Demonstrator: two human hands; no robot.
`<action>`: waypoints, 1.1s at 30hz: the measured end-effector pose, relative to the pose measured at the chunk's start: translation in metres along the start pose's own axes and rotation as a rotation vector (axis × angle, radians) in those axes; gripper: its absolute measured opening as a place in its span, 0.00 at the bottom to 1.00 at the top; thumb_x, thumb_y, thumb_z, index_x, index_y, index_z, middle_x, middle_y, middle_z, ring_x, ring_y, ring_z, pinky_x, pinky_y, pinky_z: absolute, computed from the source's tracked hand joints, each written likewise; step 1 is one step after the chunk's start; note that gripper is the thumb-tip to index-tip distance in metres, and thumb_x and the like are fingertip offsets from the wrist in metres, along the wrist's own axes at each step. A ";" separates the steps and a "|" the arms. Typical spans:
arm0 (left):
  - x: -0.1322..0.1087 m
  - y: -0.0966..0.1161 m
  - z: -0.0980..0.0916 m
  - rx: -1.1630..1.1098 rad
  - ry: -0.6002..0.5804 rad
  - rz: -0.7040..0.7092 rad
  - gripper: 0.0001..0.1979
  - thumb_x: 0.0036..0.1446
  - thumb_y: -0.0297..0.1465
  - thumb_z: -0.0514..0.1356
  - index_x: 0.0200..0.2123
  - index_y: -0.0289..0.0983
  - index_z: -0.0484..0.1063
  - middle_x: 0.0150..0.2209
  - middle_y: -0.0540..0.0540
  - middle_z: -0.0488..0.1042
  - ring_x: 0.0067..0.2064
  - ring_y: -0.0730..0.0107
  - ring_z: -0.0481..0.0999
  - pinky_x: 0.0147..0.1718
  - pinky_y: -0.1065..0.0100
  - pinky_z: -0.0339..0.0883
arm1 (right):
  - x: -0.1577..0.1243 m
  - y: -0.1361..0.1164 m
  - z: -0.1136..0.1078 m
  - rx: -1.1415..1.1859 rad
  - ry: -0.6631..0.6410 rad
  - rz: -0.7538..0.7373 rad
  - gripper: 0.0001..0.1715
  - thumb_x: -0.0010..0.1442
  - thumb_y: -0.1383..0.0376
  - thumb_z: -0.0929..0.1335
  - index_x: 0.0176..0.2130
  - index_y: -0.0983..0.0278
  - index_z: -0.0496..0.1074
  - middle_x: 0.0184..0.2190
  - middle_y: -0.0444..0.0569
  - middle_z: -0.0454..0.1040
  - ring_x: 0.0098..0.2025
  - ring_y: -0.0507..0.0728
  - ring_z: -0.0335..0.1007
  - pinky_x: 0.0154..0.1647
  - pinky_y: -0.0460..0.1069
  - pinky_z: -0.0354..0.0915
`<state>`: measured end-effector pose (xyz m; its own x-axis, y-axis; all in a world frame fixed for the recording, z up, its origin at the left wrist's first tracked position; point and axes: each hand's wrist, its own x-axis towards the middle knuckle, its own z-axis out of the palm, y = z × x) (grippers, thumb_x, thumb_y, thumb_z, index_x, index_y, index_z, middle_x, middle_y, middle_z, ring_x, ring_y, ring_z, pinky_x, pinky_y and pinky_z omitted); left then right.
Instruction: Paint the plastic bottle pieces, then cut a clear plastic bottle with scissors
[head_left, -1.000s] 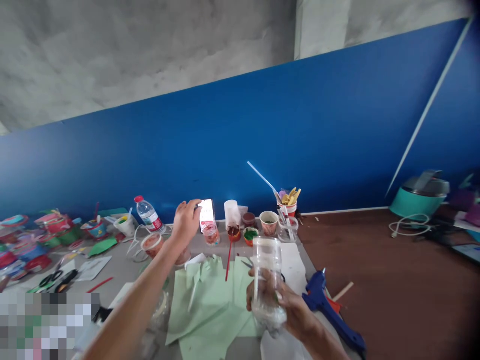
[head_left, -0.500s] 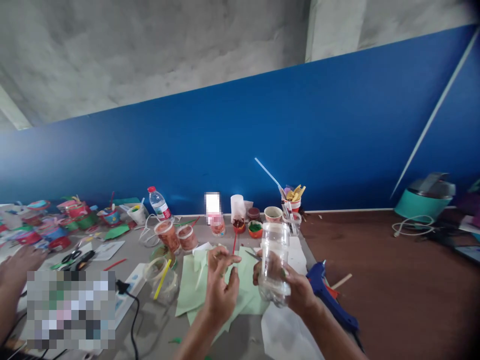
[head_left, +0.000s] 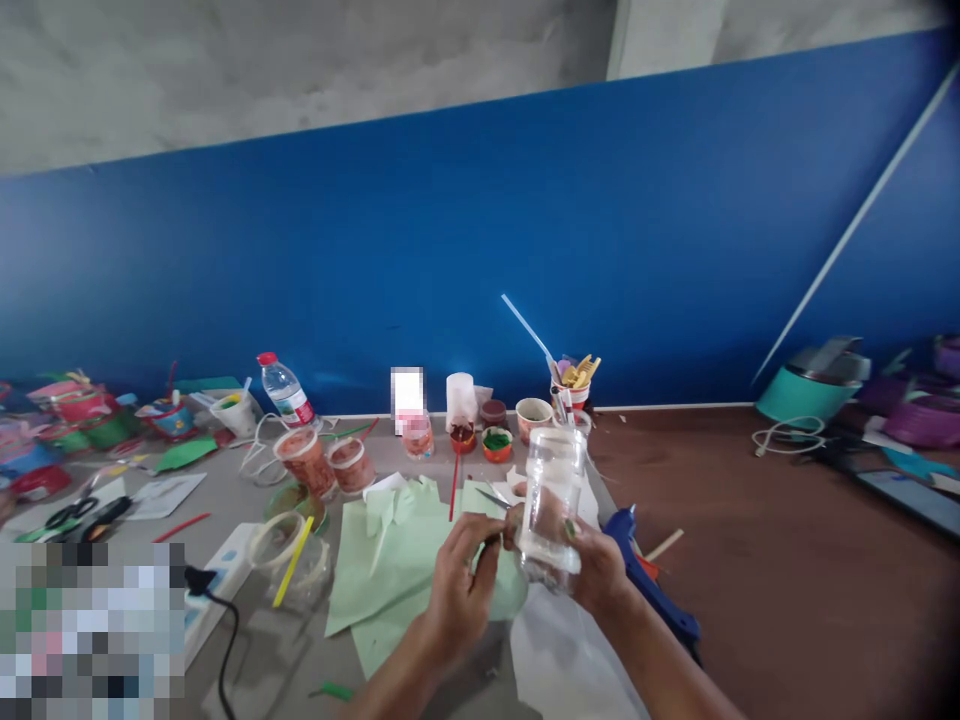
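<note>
My right hand (head_left: 601,568) is wrapped round a cut clear plastic bottle (head_left: 553,500), its fingers showing blurred through the wall. A thin pointed metal blade (head_left: 492,498) sticks out leftward beside those fingers; its handle is hidden. My left hand (head_left: 463,575) is closed, thumb and fingertips together, close to the bottle's left side. What it pinches, if anything, does not show. Beneath both hands lie pale green paper sheets (head_left: 390,570) and a white sheet (head_left: 559,650). A blue glue gun (head_left: 649,580) rests just right of my right forearm.
Behind the hands stand paint cups (head_left: 496,445), a cup of tools (head_left: 571,385) and a red-capped bottle (head_left: 286,392). Leftward are stained plastic tubs (head_left: 304,462), a power strip (head_left: 225,580) with a black cord, and scissors (head_left: 71,515). A blue partition (head_left: 420,240) closes the back.
My left hand has come right, nearer the bottle, and its spread fingers have closed together. My right hand keeps the bottle. The view has swung slightly right; another person's hand at left has almost left it.
</note>
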<state>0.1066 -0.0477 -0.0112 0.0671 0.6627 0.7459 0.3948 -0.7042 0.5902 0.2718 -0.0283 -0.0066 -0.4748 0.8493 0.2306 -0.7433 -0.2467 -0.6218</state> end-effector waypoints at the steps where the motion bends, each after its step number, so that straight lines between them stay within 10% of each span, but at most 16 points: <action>1: 0.000 0.000 0.000 0.003 0.026 0.000 0.12 0.58 0.23 0.54 0.39 0.41 0.74 0.36 0.43 0.75 0.39 0.66 0.76 0.38 0.65 0.71 | 0.000 -0.001 0.001 -0.005 0.017 -0.003 0.31 0.45 0.56 0.72 0.49 0.63 0.69 0.36 0.52 0.75 0.37 0.60 0.73 0.33 0.52 0.66; 8: -0.003 -0.004 -0.007 -0.065 -0.034 0.024 0.13 0.57 0.21 0.55 0.43 0.41 0.70 0.21 0.57 0.69 0.25 0.75 0.73 0.52 0.57 0.66 | 0.005 -0.001 0.008 -0.067 0.148 -0.043 0.25 0.46 0.58 0.72 0.45 0.59 0.69 0.38 0.49 0.77 0.36 0.58 0.73 0.37 0.51 0.67; 13: -0.005 0.003 -0.007 0.014 -0.022 0.117 0.12 0.57 0.19 0.55 0.40 0.39 0.72 0.37 0.45 0.73 0.40 0.69 0.75 0.39 0.67 0.70 | 0.007 0.000 0.008 -0.113 0.180 -0.061 0.21 0.45 0.59 0.73 0.41 0.59 0.71 0.37 0.48 0.76 0.38 0.60 0.72 0.34 0.50 0.67; 19: -0.006 0.004 -0.008 0.027 -0.040 0.180 0.13 0.57 0.22 0.56 0.45 0.40 0.67 0.29 0.51 0.71 0.34 0.69 0.72 0.52 0.52 0.63 | 0.003 0.000 0.006 -0.204 0.246 0.010 0.26 0.44 0.54 0.74 0.43 0.62 0.74 0.35 0.49 0.75 0.34 0.57 0.70 0.33 0.49 0.65; 33: -0.007 0.008 -0.005 0.240 -0.140 0.337 0.18 0.57 0.20 0.54 0.50 0.36 0.65 0.42 0.40 0.71 0.45 0.64 0.73 0.54 0.50 0.63 | 0.003 0.016 0.000 -0.566 0.282 -0.168 0.21 0.57 0.54 0.69 0.47 0.61 0.68 0.40 0.50 0.73 0.41 0.59 0.69 0.42 0.52 0.65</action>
<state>0.1043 -0.0594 -0.0103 0.3455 0.4459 0.8257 0.5302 -0.8188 0.2203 0.2585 -0.0300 -0.0155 -0.1750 0.9636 0.2020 -0.3968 0.1187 -0.9102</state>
